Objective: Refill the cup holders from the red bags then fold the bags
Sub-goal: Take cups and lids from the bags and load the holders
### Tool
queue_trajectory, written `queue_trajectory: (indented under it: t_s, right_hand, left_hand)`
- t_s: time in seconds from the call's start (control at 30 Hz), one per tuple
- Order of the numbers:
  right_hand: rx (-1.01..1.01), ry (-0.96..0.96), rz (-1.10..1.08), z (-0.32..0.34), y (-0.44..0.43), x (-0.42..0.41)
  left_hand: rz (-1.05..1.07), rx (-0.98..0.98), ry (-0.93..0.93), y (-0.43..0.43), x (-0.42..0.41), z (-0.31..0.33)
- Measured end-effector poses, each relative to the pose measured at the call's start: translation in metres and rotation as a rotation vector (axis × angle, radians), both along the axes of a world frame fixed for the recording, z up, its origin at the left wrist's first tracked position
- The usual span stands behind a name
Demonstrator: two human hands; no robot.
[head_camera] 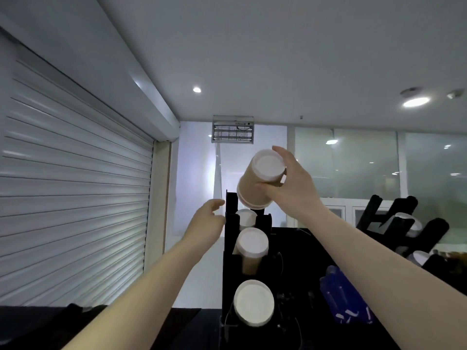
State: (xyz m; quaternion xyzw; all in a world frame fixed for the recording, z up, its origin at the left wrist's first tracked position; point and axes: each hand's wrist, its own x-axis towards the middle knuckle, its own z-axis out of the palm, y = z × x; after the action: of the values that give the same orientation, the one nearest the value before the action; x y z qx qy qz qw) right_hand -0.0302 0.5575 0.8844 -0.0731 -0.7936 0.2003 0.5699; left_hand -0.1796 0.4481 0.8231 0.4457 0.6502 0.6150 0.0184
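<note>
Two forearms: bare, rising from the bottom corners of the view, one on each side of the black cup holder (228, 263).
Bench: (184, 322) dark, at the foot of the cup holder.
Lowest cup: (254, 303) sits tilted in the bottom slot, its white round end facing the camera.
Blue packet: (343, 296) clear blue plastic, leaning just right of the cup holder, partly behind the right forearm.
Middle cup: (251, 245) brown with a white end, tilted in the slot above the lowest cup.
Top cup: (246, 218) only partly visible, in the next slot up, between the black side walls.
Left hand: (207, 218) holds nothing; its fingers (218, 218) are loosely curled with tips just beside the cup holder's left edge, and contact cannot be told.
Right hand: (290, 188) raised above the cup holder, fingers (264, 186) wrapped round the stack of brown cups (252, 188).
Stack of brown cups: tilted, white base toward the camera, wide rims pointing down at the top of the cup holder, just above the top cup.
Second holder: (436, 229) black, farther right, with pale cups in its slanted arms.
Roller shutter: (75, 185) closed, filling the left side.
Wall unit: (232, 130) a grilled box high on the far wall, beyond the stack.
Ceiling lights: (415, 101) several round ones, lit.
</note>
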Motion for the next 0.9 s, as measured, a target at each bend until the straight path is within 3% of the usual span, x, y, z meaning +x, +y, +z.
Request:
queue_trajectory:
  t_s: [0.2, 0.33, 0.43, 0.67, 0.9]
  right_hand:
    - [0.055, -0.210, -0.017, 0.013, 0.028, -0.045]
    - [0.070, -0.335, -0.065, 0.011, 0.041, -0.060]
    - [0.138, -0.434, -0.101, -0.003, 0.054, -0.068]
    - [0.115, -0.354, -0.145, -0.011, 0.072, -0.067]
    - [0.263, -0.532, -0.188, -0.020, 0.065, -0.067]
  left_hand:
    - [-0.071, -0.129, 0.243, 0.011, -0.007, -0.013]
    - [0.036, -0.116, 0.402, 0.014, -0.007, -0.010]
    - [0.046, -0.126, 0.432, 0.016, -0.013, -0.006]
    - [0.111, -0.196, 0.528, 0.019, -0.018, -0.006]
    - [0.083, -0.263, 0.546, 0.023, -0.024, -0.005]
